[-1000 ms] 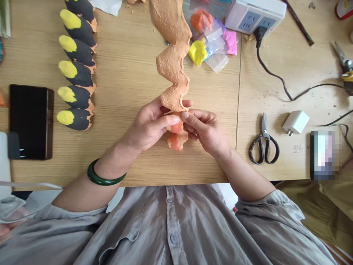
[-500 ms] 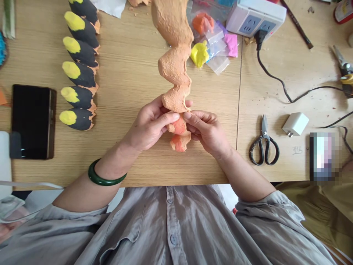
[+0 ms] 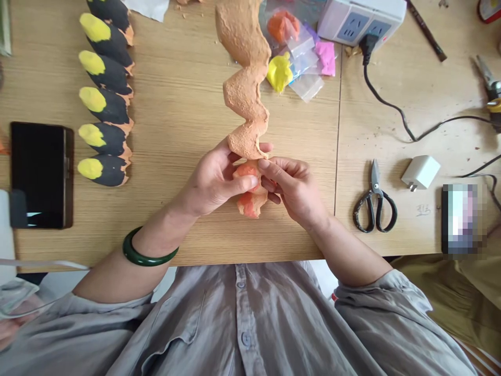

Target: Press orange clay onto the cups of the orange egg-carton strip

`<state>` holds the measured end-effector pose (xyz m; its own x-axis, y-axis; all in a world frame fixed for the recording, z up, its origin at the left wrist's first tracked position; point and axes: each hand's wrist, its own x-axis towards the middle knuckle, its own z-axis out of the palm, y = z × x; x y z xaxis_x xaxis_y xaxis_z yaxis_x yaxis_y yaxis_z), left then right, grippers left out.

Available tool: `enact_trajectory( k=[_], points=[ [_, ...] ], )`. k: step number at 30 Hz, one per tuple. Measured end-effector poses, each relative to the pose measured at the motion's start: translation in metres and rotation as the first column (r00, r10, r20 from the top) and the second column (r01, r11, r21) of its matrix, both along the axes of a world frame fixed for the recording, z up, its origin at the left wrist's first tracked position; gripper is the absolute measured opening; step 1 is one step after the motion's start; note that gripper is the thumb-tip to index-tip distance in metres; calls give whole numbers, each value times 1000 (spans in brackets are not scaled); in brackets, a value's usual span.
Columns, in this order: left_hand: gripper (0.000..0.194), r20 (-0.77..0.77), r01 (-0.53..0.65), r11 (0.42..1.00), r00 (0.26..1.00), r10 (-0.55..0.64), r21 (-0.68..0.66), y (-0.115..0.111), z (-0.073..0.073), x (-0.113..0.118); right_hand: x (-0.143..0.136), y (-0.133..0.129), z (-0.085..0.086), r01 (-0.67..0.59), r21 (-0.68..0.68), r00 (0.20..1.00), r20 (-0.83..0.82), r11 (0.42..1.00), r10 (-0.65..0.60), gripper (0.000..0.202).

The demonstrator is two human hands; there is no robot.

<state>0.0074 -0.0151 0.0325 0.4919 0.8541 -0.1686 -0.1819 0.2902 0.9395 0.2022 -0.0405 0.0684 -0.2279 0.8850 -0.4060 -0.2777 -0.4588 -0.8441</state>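
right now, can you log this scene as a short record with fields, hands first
left hand: holds the wavy peach piece, thumb on its lower, reddish part
right hand: pinches the same piece at its right edge
left wrist: green bangle
left side: black-and-yellow row, dark device
right side: black-handled scissors, white adapter
far side: yellow lump, white power strip with a black plug in it

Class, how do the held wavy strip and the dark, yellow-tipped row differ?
The wavy strip is mostly peach; the dark row is black with yellow ends. The left hand and right hand hold the wavy strip; the dark row lies on the table. Both show peach edges.
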Motion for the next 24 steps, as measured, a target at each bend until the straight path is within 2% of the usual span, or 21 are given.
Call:
enact_trajectory(
  k=[8, 11, 15, 20, 24],
  points=[
    [53, 29, -25, 999, 999, 24, 44, -1, -4, 1, -1, -2, -2, -31, -11, 999, 13, 999, 31, 71],
    [46, 57, -45, 997, 997, 49, -61, 1, 4, 3, -1, -1, -3, -25, 8, 1000, -17, 1000, 26, 73],
    [44, 142, 14, 979, 990, 15, -203, 3, 16, 5, -1, 1, -1, -16, 38, 997, -74, 999, 19, 74],
    [44, 105, -7, 979, 994, 29, -204, 4, 16, 4, -1, 1, 0, -16, 45, 997, -70, 999, 19, 74],
    [43, 138, -37, 971, 988, 72, -238, 3, 14, 3, -2, -1, 1, -33, 62, 999, -27, 998, 35, 69]
  ],
)
